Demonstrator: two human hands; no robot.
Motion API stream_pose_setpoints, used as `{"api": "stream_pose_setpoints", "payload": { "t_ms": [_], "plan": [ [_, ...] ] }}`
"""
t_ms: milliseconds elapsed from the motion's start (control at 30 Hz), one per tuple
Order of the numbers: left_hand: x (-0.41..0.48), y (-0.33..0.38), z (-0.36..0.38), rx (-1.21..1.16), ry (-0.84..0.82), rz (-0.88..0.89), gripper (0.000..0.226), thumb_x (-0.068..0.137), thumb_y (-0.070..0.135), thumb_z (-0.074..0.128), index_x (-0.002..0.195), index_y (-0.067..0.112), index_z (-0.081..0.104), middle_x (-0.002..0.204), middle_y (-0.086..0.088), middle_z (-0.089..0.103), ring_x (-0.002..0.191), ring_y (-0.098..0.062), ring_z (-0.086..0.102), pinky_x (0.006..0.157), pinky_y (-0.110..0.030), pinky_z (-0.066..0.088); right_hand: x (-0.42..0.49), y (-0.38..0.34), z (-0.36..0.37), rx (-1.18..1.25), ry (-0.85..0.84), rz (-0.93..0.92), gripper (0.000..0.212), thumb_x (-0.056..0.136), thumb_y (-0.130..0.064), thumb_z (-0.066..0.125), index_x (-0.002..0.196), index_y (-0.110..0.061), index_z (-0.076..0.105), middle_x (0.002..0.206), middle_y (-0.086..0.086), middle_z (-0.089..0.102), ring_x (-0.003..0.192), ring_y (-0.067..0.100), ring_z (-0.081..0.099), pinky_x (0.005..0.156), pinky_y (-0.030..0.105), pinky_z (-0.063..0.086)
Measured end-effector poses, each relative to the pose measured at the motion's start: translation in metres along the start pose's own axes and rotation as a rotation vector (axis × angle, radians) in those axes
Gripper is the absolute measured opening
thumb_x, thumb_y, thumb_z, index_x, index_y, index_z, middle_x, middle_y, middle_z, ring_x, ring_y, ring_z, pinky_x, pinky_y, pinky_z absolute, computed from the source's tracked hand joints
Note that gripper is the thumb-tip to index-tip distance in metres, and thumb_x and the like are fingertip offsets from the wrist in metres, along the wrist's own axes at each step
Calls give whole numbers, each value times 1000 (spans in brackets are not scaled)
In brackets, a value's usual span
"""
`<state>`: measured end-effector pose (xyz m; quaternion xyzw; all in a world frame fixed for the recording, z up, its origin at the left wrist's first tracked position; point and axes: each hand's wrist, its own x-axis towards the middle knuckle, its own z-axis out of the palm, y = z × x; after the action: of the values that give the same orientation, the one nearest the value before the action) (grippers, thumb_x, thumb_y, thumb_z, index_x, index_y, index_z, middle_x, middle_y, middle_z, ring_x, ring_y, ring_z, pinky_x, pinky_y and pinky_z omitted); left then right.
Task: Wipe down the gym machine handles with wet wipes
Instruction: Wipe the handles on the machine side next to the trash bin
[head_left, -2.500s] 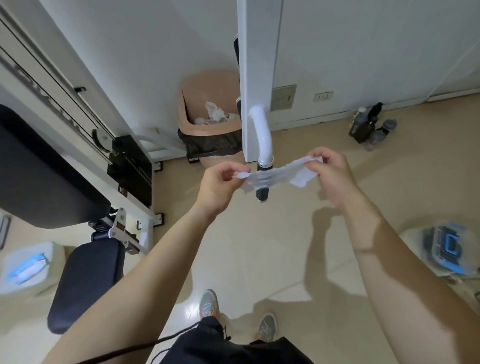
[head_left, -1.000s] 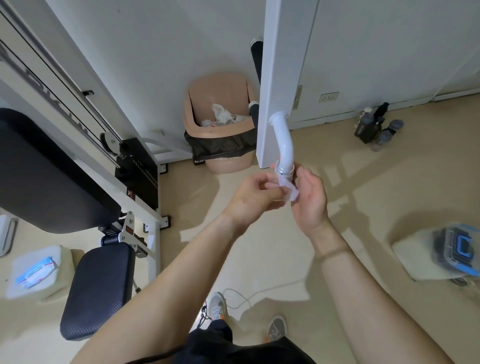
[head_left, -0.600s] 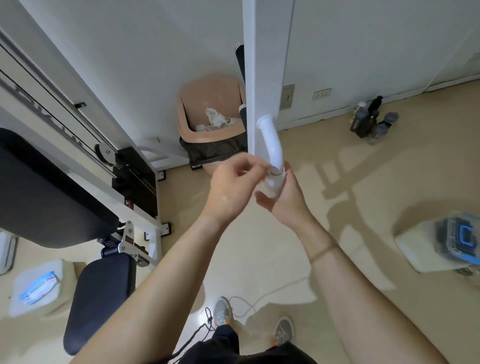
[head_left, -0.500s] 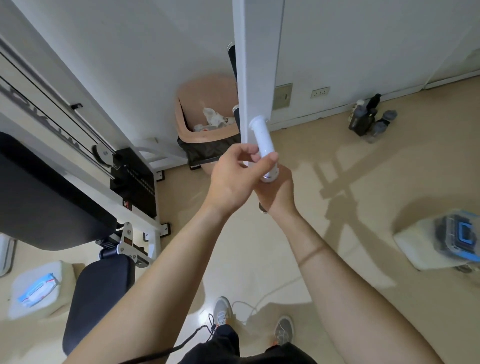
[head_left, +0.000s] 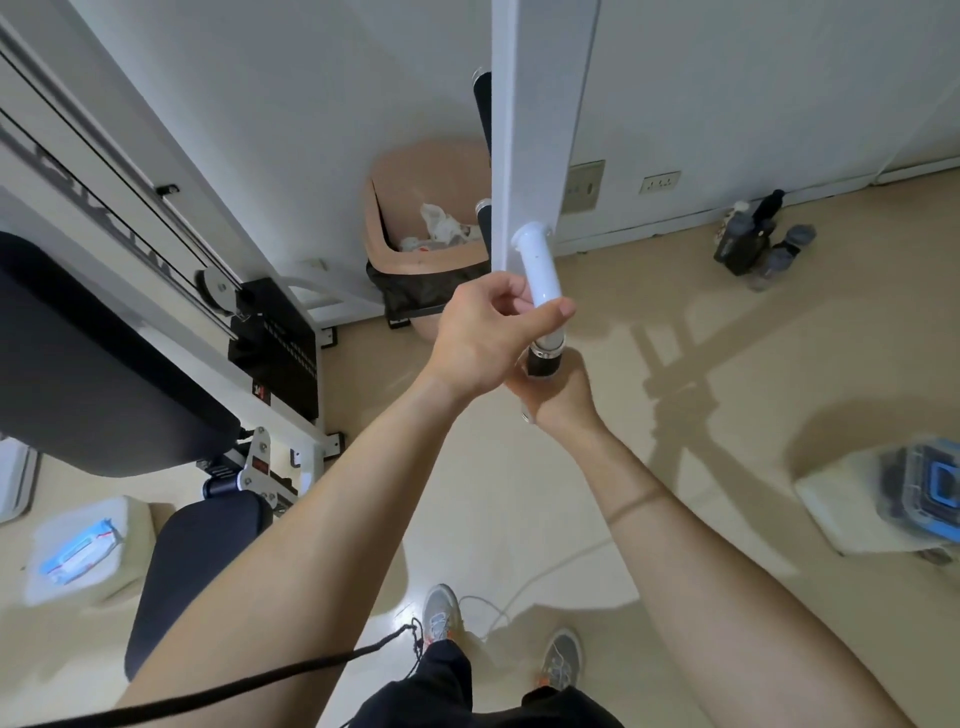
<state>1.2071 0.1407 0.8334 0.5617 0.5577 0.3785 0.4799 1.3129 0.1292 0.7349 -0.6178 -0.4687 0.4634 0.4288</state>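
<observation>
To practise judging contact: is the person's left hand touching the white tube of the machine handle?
Touching. The head view shows the left hand with its fingers and thumb curled round the white tube, with no gap between them.

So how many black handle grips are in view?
3 black grips: two behind the white post, upper and lower; one gripped by the right hand. More may be hidden.

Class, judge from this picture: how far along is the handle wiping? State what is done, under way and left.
Done: crumpled wipes in the bin suggest some wiping is finished. In hand: the left hand grips the white handle tube, the right hand wraps the black grip; no wipe shows. Left: perhaps the black handle behind the post, state unclear.
</observation>
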Motion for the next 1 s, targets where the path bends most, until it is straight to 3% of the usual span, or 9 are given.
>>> {"api": "stream_pose_setpoints", "payload": {
  "t_ms": [100,233,367,467,533,633,767,867,1000],
  "plan": [
    [0,0,2,-4,-14,0,32,77,34,86,79,10,66,68,5,63,66,-10,59,70,-28,49,-5,-33,2,274,120,-139,15,85,-6,72,94,-18,75,66,-18,67,58,-1,58,56,19,46],
    [3,-2,7,3,-42,-6,32,78,34,86,72,16,60,67,5,60,64,-8,55,64,-21,46,-8,-4,19,311,329,-43,26,85,-10,69,71,-30,59,70,-12,60,64,9,54,67,32,46],
    [9,-1,6,11,-59,-2,33,77,36,86,71,18,60,65,8,57,62,-7,52,64,-20,43,8,53,5,14,65,180,40,81,-17,76,57,-22,45,52,-10,48,53,17,42,59,33,39],
    [11,-1,5,0,-84,-11,32,76,36,88,74,17,63,69,5,61,63,-8,56,65,-22,46,18,40,-20,-168,-177,85,30,78,-24,80,62,-18,55,53,-3,55,50,20,49,55,35,42],
    [10,0,8,-25,-92,-18,32,75,34,89,75,16,63,70,2,64,63,-9,58,63,-21,46,17,10,-32,-85,-181,-51,24,77,-23,77,86,-4,65,65,13,64,52,31,52,51,43,46],
    [10,2,16,-33,-94,-24,32,74,35,89,75,16,64,72,1,66,64,-10,60,64,-23,47,5,-16,-23,173,94,-176,24,81,-11,76,105,-16,76,71,-11,71,57,8,61,52,25,50],
    [13,4,24,-36,-107,-38,34,73,37,89,80,14,66,72,4,64,65,-10,60,69,-26,50,-3,20,7,476,394,83,19,71,-16,72,64,-27,58,66,-13,53,65,10,45,68,34,40],
    [13,4,21,-27,-100,-32,33,73,37,89,75,17,64,69,6,61,63,-8,57,68,-24,48,3,57,-6,93,200,167,44,82,-10,75,56,-23,42,53,-10,42,52,10,34,60,31,33],
    [10,4,15,-41,-108,-34,32,74,34,89,78,12,66,71,-3,65,65,-11,60,68,-27,51,11,24,-36,-108,-124,45,20,80,-13,77,71,-9,59,54,2,55,51,19,47,56,34,41]
  ]
}}
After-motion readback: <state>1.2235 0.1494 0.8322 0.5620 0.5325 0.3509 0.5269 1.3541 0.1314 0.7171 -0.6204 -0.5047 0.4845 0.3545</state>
